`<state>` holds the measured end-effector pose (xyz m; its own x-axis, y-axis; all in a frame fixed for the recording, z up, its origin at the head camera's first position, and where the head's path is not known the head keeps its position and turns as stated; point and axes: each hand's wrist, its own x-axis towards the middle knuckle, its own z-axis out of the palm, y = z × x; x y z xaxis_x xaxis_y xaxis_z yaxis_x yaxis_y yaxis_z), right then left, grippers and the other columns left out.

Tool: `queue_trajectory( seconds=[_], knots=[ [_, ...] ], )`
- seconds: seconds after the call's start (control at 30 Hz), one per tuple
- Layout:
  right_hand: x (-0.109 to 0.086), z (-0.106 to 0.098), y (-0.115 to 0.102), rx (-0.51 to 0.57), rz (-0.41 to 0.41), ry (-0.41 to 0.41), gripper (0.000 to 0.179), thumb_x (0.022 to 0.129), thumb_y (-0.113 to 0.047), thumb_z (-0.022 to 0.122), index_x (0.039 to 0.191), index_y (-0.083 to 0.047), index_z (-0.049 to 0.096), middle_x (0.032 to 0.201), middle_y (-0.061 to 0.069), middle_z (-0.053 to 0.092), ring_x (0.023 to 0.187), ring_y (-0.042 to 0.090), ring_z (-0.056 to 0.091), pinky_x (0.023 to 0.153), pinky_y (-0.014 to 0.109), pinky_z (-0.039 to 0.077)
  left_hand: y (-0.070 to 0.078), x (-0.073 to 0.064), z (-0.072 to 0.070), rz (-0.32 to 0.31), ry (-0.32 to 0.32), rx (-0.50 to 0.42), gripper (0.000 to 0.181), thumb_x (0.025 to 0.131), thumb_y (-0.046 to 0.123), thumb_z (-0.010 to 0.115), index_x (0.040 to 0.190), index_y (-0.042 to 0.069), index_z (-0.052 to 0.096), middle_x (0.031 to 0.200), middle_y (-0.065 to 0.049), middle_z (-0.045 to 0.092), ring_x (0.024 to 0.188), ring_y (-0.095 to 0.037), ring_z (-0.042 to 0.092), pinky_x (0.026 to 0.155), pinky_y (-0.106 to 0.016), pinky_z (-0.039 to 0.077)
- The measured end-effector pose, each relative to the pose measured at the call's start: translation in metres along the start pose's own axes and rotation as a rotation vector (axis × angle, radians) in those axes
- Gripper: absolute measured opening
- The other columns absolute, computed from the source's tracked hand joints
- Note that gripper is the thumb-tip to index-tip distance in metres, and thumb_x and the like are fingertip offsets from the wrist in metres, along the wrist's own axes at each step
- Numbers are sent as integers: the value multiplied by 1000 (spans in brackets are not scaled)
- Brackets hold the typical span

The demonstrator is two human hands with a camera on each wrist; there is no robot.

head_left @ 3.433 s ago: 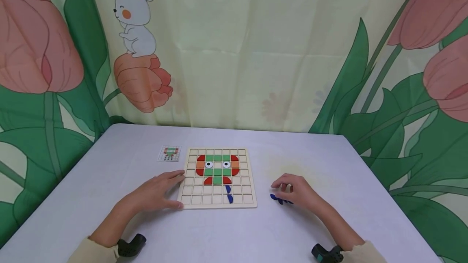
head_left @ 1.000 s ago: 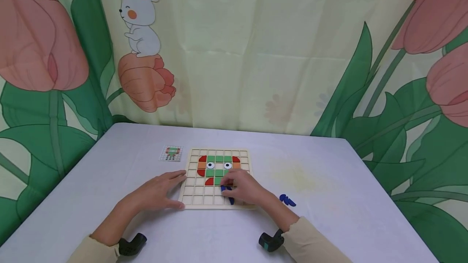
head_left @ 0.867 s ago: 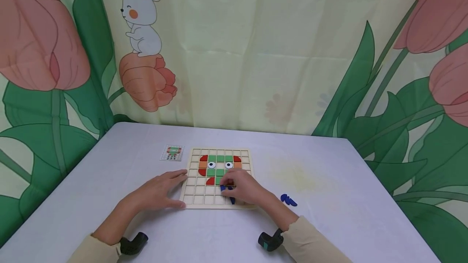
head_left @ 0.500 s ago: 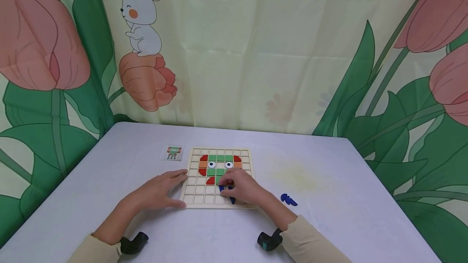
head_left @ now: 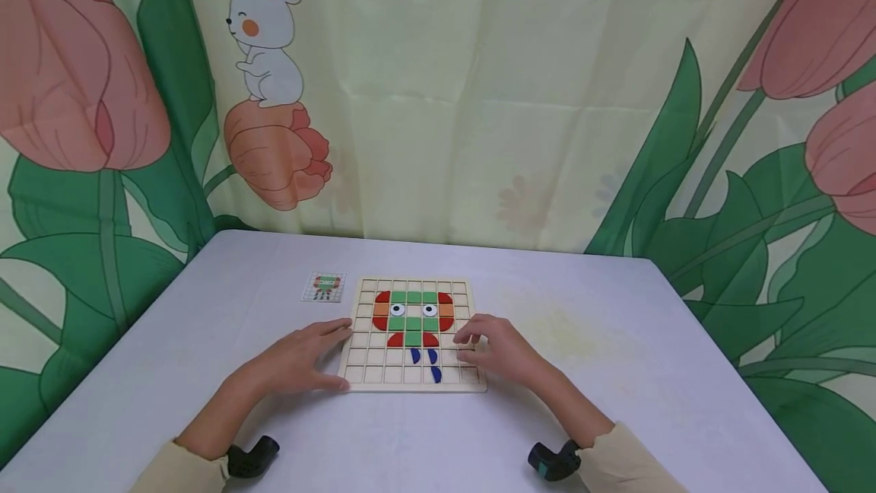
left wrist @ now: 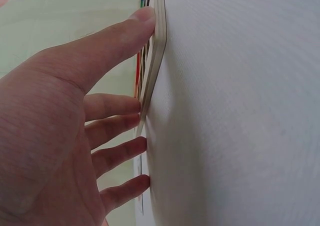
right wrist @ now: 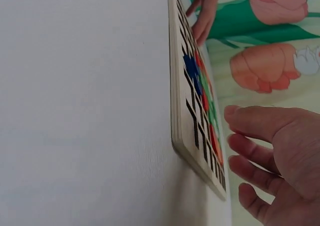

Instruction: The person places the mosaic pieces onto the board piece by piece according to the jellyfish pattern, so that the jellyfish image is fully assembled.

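A wooden grid board (head_left: 372,376) lies on the table, bearing a figure of green, red and orange pieces with two eye tiles (head_left: 430,310). Below the red pieces (head_left: 430,340) sit three blue half-round pieces: an upper left one (head_left: 415,356), an upper right one (head_left: 433,356) and a lower one (head_left: 436,375). My left hand (head_left: 297,360) rests at the board's left edge, its thumb (left wrist: 142,18) touching the rim in the left wrist view. Over the board's right edge hovers my right hand (head_left: 498,350), fingers loosely bent with nothing between them.
A small picture card (head_left: 323,287) showing a similar figure lies behind the board, to the left. The loose blue pieces at the right are hidden behind my right forearm (head_left: 557,394). A printed curtain (head_left: 424,97) hangs behind the white table (head_left: 602,310).
My right hand has carried a blue piece from the right onto the board, let go of it left of the upper blue piece, and moved back to the right. My left hand stays put.
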<state>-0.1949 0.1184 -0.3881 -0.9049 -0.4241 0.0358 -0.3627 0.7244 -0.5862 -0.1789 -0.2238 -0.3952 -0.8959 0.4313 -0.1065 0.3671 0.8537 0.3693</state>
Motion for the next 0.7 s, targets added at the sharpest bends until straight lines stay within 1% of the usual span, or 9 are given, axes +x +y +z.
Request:
queue_trajectory(
  seconds=[0.13, 0.37, 0.47, 0.53, 0.6, 0.7],
  knots=[
    [-15, -14, 16, -9, 38, 49, 14, 84, -17, 75, 98, -19, 74, 92, -11, 65, 86, 9, 54, 71, 23, 47, 0, 1, 0, -1, -6, 8, 90, 71, 56, 78, 142, 10, 48, 154, -6, 38, 140, -34, 37, 108, -57, 37],
    [-42, -35, 45, -34, 60, 83, 14, 84, -15, 73, 99, -16, 73, 90, -9, 65, 82, 7, 54, 66, 21, 46, -4, 1, 1, 14, 7, 14, 89, 72, 57, 77, 142, 11, 49, 154, -5, 39, 140, -34, 38, 107, -57, 38],
    [-54, -41, 56, -35, 105, 74, 16, 84, -14, 74, 99, -17, 73, 89, -9, 65, 80, 6, 54, 65, 19, 47, -4, 1, 2, 22, 4, 2, 89, 72, 58, 77, 142, 10, 49, 154, -5, 38, 140, -34, 38, 107, -58, 38],
    [-61, -45, 62, -33, 125, 54, 18, 83, -13, 75, 100, -17, 72, 89, -8, 64, 81, 7, 54, 65, 18, 47, -4, 0, 3, 19, 2, 2, 89, 72, 58, 76, 142, 11, 49, 154, -5, 38, 140, -34, 37, 107, -58, 38],
    [-67, -49, 66, -23, 133, 28, 20, 82, -14, 76, 101, -16, 72, 90, -6, 64, 82, 9, 54, 66, 19, 47, -4, 1, 3, 16, 2, 2, 89, 71, 59, 77, 142, 11, 49, 154, -5, 38, 140, -34, 37, 107, -58, 38],
    [-73, -53, 71, -8, 114, -12, 27, 79, -17, 79, 104, -14, 70, 92, -3, 64, 84, 12, 55, 67, 20, 47, -5, 2, 4, 11, 6, 12, 90, 71, 59, 77, 142, 12, 49, 154, -4, 39, 140, -33, 37, 107, -58, 38]
  ],
)
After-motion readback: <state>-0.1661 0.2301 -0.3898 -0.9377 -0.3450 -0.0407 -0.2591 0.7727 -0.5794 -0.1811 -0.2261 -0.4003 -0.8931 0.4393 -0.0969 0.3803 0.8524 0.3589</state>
